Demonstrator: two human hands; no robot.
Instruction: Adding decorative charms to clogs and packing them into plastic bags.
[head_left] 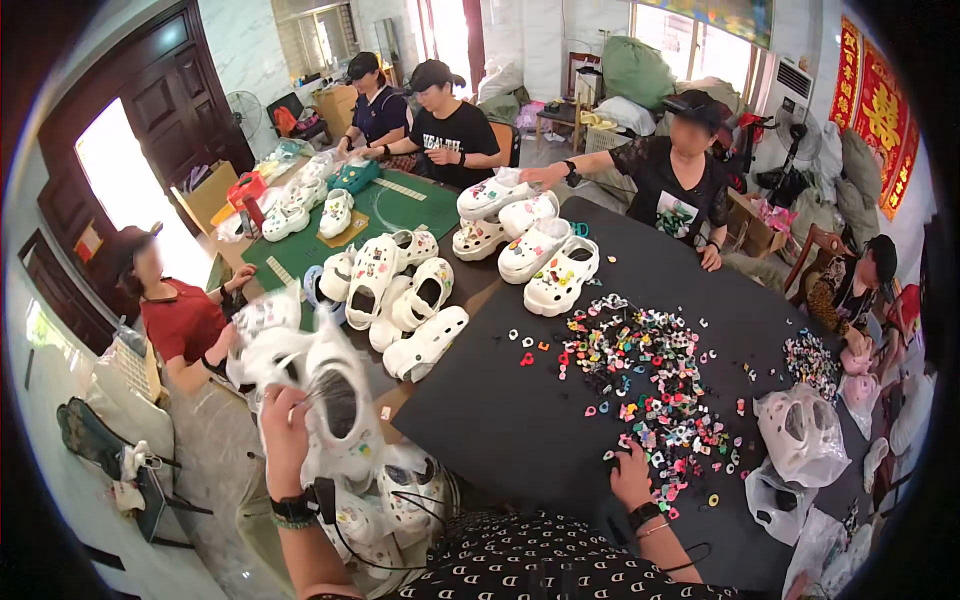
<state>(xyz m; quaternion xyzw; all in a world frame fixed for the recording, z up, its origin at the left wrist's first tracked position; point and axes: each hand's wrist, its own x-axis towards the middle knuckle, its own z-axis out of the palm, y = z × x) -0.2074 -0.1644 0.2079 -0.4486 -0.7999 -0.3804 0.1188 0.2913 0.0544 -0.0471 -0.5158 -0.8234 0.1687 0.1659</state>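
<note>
White round-toed rubber clogs [345,440], blurred, are up in the bare left hand [285,412], which grips their near side. Well apart from them, the bare right hand [632,478] bends its fingers by small bright plastic charms [672,395] on a flat black table [480,430]; I cannot tell if it pinches any. Farther off sit more white clogs [428,345].

The white shoes [345,390] in your left hand [283,425] are blurred, so your exact grip can't be told. Whether your right hand [632,475] pinches one of the small charms [660,370] is too small to see. Your held shoes partly hide the lower shoes [415,490]; the bottom edge cuts off your patterned shirt [530,555].
</note>
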